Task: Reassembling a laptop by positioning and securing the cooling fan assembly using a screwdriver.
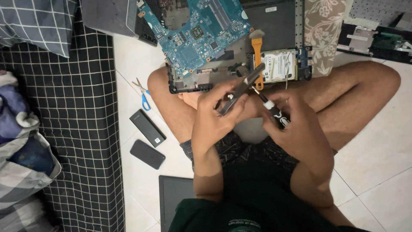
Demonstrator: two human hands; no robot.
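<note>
A: What is each hand doing, mid-frame?

B: The left hand [214, 114] is closed around a slim grey metal bracket [241, 88], pinched between thumb and fingers and tilted up toward the right. The right hand [296, 129] is wrapped around a small screwdriver [270, 106] with a black-and-white handle, its tip touching the bracket's middle.

A: So a screw is being worked?

B: Likely, though the screw itself is too small to see. I'd judge the sound way is to keep the driver in line with the screw, press lightly and turn slowly, while the left fingers steady the bracket close to the tip.

A: Anything risky?

B: It's held in the air above the lap, so a freed screw could drop onto the white tile floor [377, 146]. The open laptop base [193, 81] lies just above the hands, with the blue motherboard [193, 34] tilted on it, the hard drive [279, 66] and an orange pry tool [257, 56] beside it. Scissors [143, 96] lie at the left.
</note>
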